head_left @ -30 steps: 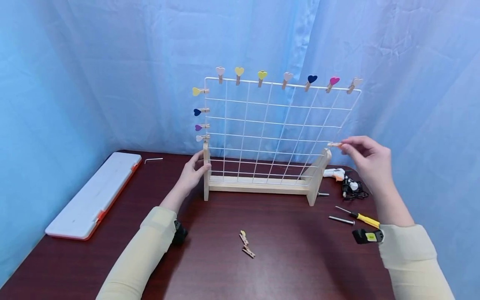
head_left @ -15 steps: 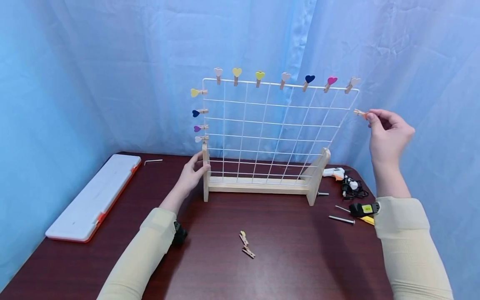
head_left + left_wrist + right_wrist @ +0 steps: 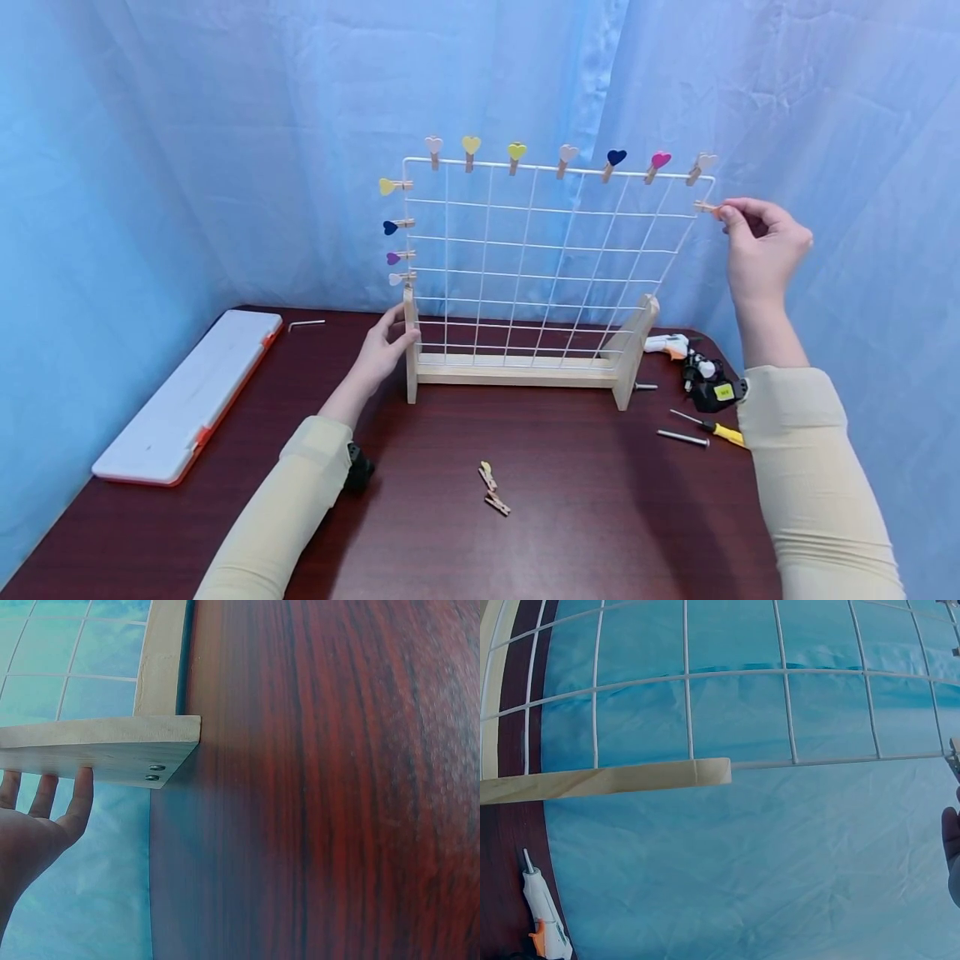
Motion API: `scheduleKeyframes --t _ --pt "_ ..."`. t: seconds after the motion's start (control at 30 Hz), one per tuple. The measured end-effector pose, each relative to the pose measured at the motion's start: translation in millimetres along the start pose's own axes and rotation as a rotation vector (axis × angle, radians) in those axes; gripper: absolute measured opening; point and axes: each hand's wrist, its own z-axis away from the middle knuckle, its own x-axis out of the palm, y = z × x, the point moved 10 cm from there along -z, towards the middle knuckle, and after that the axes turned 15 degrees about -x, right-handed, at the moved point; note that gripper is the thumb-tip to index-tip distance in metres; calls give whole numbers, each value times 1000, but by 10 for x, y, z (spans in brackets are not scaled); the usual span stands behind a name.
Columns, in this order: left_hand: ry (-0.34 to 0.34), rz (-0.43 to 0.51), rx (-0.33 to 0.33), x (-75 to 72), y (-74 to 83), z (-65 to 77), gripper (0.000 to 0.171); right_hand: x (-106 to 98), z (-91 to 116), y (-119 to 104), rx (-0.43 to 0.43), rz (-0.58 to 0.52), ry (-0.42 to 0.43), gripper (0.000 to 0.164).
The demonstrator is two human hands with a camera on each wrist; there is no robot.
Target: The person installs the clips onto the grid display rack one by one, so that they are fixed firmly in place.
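In the head view my right hand (image 3: 767, 246) pinches a small wooden clothespin (image 3: 702, 207) with an orange heart. The pin's tip is at the right edge of a white wire grid (image 3: 534, 243), below the top right corner; whether it clamps the wire cannot be told. My left hand (image 3: 381, 352) touches the left upright (image 3: 412, 367) of the grid's wooden stand. Straight fingers (image 3: 81, 796) meet its outer face in the left wrist view. Several heart clothespins, such as a dark blue one (image 3: 616, 158), line the top and left edges. Two loose clothespins (image 3: 488, 477) lie on the table.
A white and orange flat case (image 3: 187, 392) lies left, near a hex key (image 3: 306, 322). At right are a glue gun (image 3: 666, 345), black cables, a yellow screwdriver (image 3: 726, 433) and a long bolt (image 3: 682, 438). Curtains hang behind the table (image 3: 420, 525).
My right hand has risen from near the right upright's top, swung outward, then come back left to the grid's upper right edge with the clothespin. My left hand has stayed on the upright.
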Motion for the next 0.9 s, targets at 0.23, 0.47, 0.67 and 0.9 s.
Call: scheduleKeyframes --t 0.23,0.47,0.67,0.9 --pt "-20 3 -5 7 -36 -23 59 -12 24 -45 -14 -22 -23 25" --pt "6 -1 20 -13 -57 -44 61 -54 38 -107 20 -85 -48 28" --pt "12 -9 29 -7 -32 -33 59 83 283 -452 -87 -138 -137 24" --pt "21 -23 23 -11 -29 -42 60 637 974 -693 -255 -198 -438 30"
